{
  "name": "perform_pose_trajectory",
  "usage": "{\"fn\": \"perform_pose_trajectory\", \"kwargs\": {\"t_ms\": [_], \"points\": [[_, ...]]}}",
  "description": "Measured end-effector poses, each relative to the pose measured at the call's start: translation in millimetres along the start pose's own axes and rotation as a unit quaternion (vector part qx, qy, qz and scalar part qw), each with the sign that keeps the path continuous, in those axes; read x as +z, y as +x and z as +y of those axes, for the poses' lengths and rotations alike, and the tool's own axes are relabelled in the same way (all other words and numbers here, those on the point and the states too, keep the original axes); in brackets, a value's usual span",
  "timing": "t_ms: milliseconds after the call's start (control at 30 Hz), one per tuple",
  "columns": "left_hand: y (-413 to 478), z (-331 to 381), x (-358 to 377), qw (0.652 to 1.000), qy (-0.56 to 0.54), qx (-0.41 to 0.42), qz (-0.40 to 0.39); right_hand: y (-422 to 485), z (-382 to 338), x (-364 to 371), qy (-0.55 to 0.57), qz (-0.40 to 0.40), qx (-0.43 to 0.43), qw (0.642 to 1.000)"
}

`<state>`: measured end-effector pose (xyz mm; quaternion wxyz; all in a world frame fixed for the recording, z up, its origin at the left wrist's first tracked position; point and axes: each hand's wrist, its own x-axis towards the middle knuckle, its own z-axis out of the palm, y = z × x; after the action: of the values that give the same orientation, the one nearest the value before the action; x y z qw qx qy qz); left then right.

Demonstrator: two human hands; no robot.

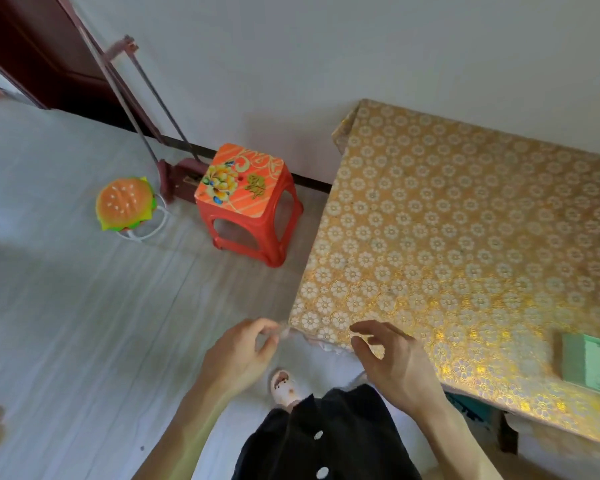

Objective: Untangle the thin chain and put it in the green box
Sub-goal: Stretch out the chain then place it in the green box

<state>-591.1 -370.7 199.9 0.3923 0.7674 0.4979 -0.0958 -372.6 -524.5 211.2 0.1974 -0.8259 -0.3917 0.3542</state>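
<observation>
left fingers (270,330): curled in, your thumb and forefinger tips are pressed together in a pinch, just off the near left corner of the tabletop.
thin chain (284,332): only a faint pale wisp at your left fingertips, blurred and too fine to follow; it seems to be caught in that pinch, and you cannot tell how it hangs or whether it is knotted.
right fingers (381,330): loosely spread, forefinger reaching toward your left hand, thumb apart below it with a clear gap between them; nothing shows in their grip.
left hand (238,358): raised over the floor, back toward you, beside the tabletop's corner.
right hand (395,367): raised over the near edge of the tabletop, near your left hand but not touching it.
tabletop (465,220): covered in a shiny gold cloth with white flowers, its far edge against the wall.
green box (593,363): lies flat on the tabletop at its near right, cut by the frame edge, well apart from both your hands.
black garment (326,441): below your hands, with white buttons down it.
shoe (284,382): pale, its toe showing on the floor between your wrists.
floor (84,323): pale wood-grain boards.
red stool (248,202): stands on the floor to the left of the tabletop, near the wall, with a flower print on its seat.
burger toy (125,202): on the floor left of the stool, resting on a white ring.
metal frame (136,109): leans against the wall behind the stool and the toy.
</observation>
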Motion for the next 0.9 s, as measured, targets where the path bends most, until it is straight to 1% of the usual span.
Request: {"fn": "perform_pose_trajectory", "kwargs": {"t_ms": [133, 233, 367, 500, 600, 767, 900], "points": [[20.5, -27.2, -22.7, 1.0, -0.01, -0.013, -0.019, 21.0, -22.3, 17.0, -0.029, -0.051, 0.006, 0.998], [36.6, -38.3, -30.4, 0.998, -0.018, -0.025, -0.047, 44.2, -32.7, 19.5, -0.034, -0.062, 0.023, 0.997], [79.0, -35.1, -42.6, 0.996, -0.007, -0.023, -0.083, 85.9, -39.8, 15.7, -0.012, -0.038, 0.041, 0.998], [136.4, -5.7, -70.6, 0.995, 0.037, 0.006, -0.093, 127.7, -44.4, -1.2, 0.007, -0.01, 0.063, 0.998], [186.5, 24.7, -95.0, 0.994, 0.05, 0.041, -0.092, 155.6, -49.9, -18.7, 0.024, 0.02, 0.075, 0.997], [253.7, 74.2, -120.6, 0.982, 0.098, 0.104, -0.122, 180.4, -55.7, -46.0, 0.058, 0.086, 0.12, 0.987], [297.7, 110.3, -118.1, 0.957, 0.153, 0.171, -0.175, 191.9, -49.8, -54.1, 0.077, 0.131, 0.182, 0.971]]}}
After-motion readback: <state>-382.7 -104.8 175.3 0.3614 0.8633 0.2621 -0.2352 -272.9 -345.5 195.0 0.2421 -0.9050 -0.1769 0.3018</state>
